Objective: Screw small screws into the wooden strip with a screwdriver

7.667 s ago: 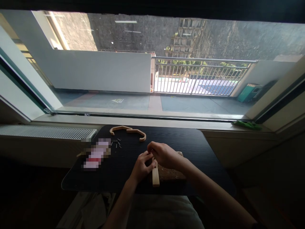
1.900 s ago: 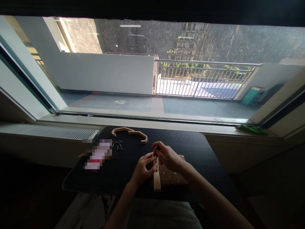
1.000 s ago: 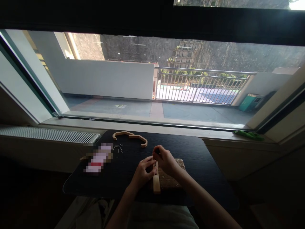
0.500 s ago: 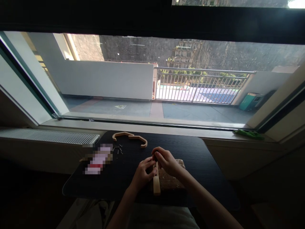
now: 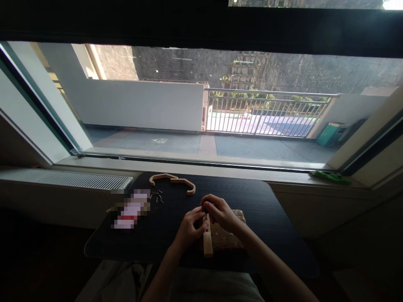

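A person's two bare hands, the left hand (image 5: 190,226) and the right hand (image 5: 220,214), have slender fingers; the nails are too small and dim to make out. Both the left forearm (image 5: 166,268) and the right forearm (image 5: 270,256) are bare and slim, narrowing at the wrists. Dull grey-green, softly creased cloth (image 5: 217,287), apparently clothing, covers the lap.

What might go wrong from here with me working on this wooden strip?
The left hand's fingers are close to the dark tool in the right hand, so a slip might nick them.

The wooden strip lies along the left edge of the brown board, with no clamp in view, so it could shift or twist.

Small metal pieces lie loose on the black table; a bump might scatter them.
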`<action>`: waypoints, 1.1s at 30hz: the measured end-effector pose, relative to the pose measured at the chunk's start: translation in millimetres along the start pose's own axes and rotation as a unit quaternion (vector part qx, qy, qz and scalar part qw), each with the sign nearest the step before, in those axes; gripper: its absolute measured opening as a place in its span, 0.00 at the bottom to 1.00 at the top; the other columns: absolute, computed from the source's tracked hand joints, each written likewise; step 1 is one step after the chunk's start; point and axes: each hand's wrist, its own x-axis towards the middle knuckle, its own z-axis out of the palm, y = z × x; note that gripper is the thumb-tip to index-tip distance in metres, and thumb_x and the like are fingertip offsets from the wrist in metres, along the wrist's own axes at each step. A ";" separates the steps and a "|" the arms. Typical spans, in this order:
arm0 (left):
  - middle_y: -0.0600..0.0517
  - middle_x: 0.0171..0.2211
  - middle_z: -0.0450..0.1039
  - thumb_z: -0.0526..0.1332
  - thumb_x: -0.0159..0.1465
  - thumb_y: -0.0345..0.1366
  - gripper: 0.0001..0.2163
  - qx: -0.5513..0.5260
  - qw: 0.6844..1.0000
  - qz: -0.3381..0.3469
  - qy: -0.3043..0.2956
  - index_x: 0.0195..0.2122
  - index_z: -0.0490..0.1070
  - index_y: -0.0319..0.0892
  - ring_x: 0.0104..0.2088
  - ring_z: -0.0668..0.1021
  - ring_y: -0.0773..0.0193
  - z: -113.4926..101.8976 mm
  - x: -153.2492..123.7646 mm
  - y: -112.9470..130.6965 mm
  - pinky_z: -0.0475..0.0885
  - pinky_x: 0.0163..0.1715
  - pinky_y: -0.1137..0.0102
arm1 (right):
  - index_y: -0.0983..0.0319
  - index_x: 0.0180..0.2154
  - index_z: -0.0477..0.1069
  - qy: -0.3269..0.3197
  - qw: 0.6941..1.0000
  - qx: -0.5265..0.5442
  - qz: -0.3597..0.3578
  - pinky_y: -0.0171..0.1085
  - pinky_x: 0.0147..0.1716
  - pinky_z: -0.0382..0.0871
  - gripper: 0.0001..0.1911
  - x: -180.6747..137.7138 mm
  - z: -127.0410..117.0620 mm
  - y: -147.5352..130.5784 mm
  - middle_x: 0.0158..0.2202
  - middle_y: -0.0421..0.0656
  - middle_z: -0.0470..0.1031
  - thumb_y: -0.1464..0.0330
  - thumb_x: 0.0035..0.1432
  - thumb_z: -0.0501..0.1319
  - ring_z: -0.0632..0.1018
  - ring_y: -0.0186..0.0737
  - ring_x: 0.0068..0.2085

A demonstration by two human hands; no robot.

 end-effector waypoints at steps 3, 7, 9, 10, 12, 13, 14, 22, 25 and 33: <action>0.45 0.53 0.75 0.63 0.58 0.36 0.14 -0.003 1.000 -0.003 0.010 0.46 0.77 0.44 0.55 0.74 0.49 0.5 -0.7 -1.8 0.69 0.56 0.56 | 0.63 0.38 0.68 0.008 1.000 0.010 -0.008 0.27 0.16 0.59 0.14 -1.4 -0.1 3.0 0.29 0.39 0.71 0.58 0.64 0.55 0.66 0.26 0.19; 0.46 0.53 0.75 0.63 0.57 0.35 0.17 -0.009 1.000 -0.004 0.021 0.49 0.75 0.45 0.53 0.76 0.50 2.3 -1.2 -4.2 0.70 0.54 0.57 | 0.62 0.37 0.69 0.019 1.000 0.002 -0.014 0.27 0.16 0.58 0.15 -3.5 0.3 5.0 0.28 0.40 0.72 0.57 0.63 0.55 0.65 0.26 0.19; 0.46 0.52 0.76 0.64 0.56 0.36 0.18 -0.006 1.000 -0.005 0.022 0.49 0.74 0.45 0.53 0.76 0.50 3.5 -1.2 -5.9 0.70 0.55 0.56 | 0.62 0.37 0.70 0.027 0.999 -0.005 -0.019 0.27 0.17 0.59 0.15 -4.1 1.0 6.2 0.28 0.40 0.72 0.57 0.63 0.55 0.65 0.27 0.20; 0.46 0.52 0.76 0.63 0.56 0.36 0.18 -0.004 1.000 -0.005 0.022 0.50 0.74 0.45 0.53 0.76 0.50 4.0 -1.1 -6.6 0.70 0.55 0.56 | 0.62 0.37 0.70 0.032 0.999 -0.008 -0.022 0.28 0.17 0.59 0.15 -4.2 1.3 6.9 0.28 0.40 0.72 0.57 0.63 0.55 0.66 0.27 0.20; 0.46 0.52 0.76 0.63 0.57 0.37 0.18 -0.002 1.000 -0.003 0.021 0.50 0.74 0.45 0.53 0.76 0.50 4.7 -1.0 -7.7 0.70 0.54 0.56 | 0.62 0.38 0.70 0.037 0.999 -0.015 -0.027 0.28 0.19 0.61 0.15 -4.3 1.8 8.3 0.28 0.40 0.72 0.57 0.63 0.55 0.67 0.28 0.21; 0.46 0.52 0.76 0.63 0.57 0.37 0.18 -0.003 1.000 0.000 0.021 0.50 0.74 0.45 0.53 0.76 0.50 4.9 -1.0 -8.0 0.70 0.54 0.57 | 0.62 0.38 0.70 0.038 0.999 -0.020 -0.029 0.29 0.19 0.61 0.15 -4.3 1.9 8.7 0.28 0.40 0.72 0.57 0.64 0.55 0.67 0.28 0.21; 0.46 0.52 0.76 0.62 0.58 0.37 0.18 -0.004 1.000 0.003 0.021 0.51 0.73 0.45 0.52 0.76 0.51 4.9 -0.9 -7.9 0.71 0.54 0.57 | 0.62 0.39 0.71 0.038 0.998 -0.027 -0.031 0.29 0.20 0.62 0.15 -4.3 1.8 8.9 0.28 0.40 0.72 0.57 0.64 0.55 0.68 0.29 0.22; 0.47 0.48 0.77 0.63 0.57 0.36 0.15 0.001 1.000 0.001 0.020 0.47 0.75 0.44 0.49 0.77 0.51 2.2 -0.2 -2.9 0.72 0.51 0.59 | 0.62 0.36 0.70 0.058 0.991 -0.111 -0.057 0.30 0.24 0.62 0.09 -1.9 3.9 8.1 0.24 0.37 0.69 0.62 0.61 0.59 0.68 0.31 0.24; 0.48 0.43 0.78 0.62 0.58 0.35 0.13 0.002 1.000 0.004 0.008 0.44 0.75 0.44 0.45 0.78 0.53 0.5 0.2 0.2 0.73 0.49 0.60 | 0.61 0.34 0.70 0.066 0.981 -0.165 -0.074 0.31 0.24 0.60 0.08 0.2 5.7 8.2 0.23 0.36 0.68 0.62 0.61 0.60 0.66 0.31 0.23; 0.49 0.42 0.78 0.61 0.58 0.34 0.13 -0.006 1.000 0.002 -0.001 0.45 0.75 0.44 0.45 0.77 0.53 -1.2 0.3 2.3 0.71 0.50 0.60 | 0.61 0.30 0.66 0.085 0.954 -0.266 -0.106 0.31 0.24 0.57 0.11 1.1 7.1 2.0 0.23 0.37 0.68 0.61 0.62 0.60 0.66 0.31 0.23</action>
